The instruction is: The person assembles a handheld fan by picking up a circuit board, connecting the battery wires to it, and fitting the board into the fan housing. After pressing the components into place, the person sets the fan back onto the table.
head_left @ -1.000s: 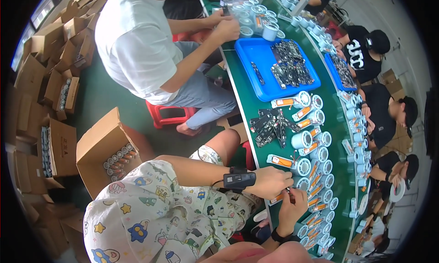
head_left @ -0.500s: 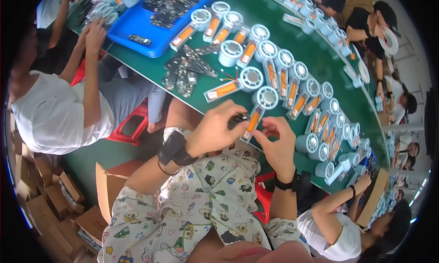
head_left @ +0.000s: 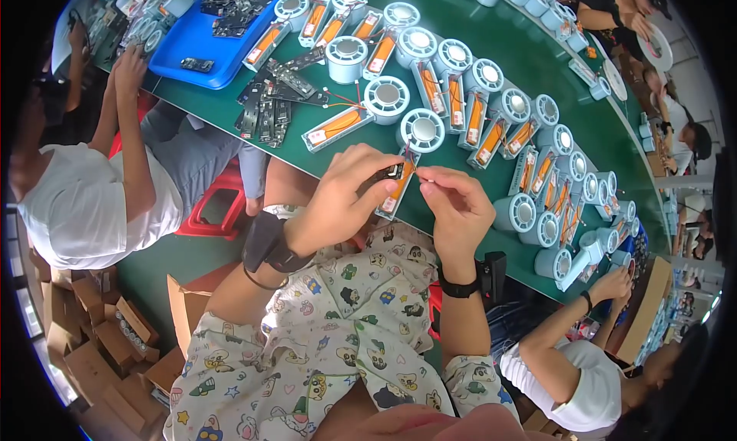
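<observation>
Between the thumb and fingers of my left hand (head_left: 336,203) is a small black circuit board (head_left: 389,172). My right hand (head_left: 461,211) is closed in a pinch beside the board, its fingertips on a tiny white-tipped piece (head_left: 429,181), which looks like a wire connector. Directly below the board, at the table's near edge, lies a light blue handheld fan body with a round vented head (head_left: 423,131) and an orange battery (head_left: 398,189) in its open handle. My left fingers partly cover that handle. Another fan body (head_left: 386,99) beside it has loose red wires.
Rows of similar fan bodies (head_left: 516,105) run along the green table (head_left: 530,42). Left of my hands lies a pile of circuit boards (head_left: 269,107), and beyond it a blue tray (head_left: 165,61) holds more. Co-workers sit on both sides; a red stool (head_left: 219,203) stands at left.
My right fingers have gone from spread near the fan handle to a pinch close to the board. The left hand still holds the board, turned more into view. The whole view has shifted slightly.
</observation>
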### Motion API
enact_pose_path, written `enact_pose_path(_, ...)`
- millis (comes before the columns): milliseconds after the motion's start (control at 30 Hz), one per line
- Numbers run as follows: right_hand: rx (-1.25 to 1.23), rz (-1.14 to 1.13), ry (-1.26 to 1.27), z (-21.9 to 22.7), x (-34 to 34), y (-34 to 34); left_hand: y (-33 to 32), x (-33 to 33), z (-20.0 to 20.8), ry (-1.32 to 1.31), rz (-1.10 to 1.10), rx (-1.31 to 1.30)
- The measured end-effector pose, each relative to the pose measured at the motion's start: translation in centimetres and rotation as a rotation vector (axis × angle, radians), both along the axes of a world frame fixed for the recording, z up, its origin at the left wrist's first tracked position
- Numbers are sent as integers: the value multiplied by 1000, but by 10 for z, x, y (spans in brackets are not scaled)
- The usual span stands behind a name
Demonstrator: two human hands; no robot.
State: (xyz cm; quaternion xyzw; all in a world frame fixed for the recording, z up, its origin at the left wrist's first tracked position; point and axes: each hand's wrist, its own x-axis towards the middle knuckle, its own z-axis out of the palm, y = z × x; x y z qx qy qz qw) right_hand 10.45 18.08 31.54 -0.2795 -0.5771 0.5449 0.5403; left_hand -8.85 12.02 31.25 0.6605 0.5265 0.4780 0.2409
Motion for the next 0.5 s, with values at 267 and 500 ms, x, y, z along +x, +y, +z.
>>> enact_pose_path(267,242,-18,-278,13,-1,14,5,-4,-2,1,-46,-6)
enact_pose_path(500,658,-56,-503,20,-4,18,7,-7,-1,-58,-74,-29)
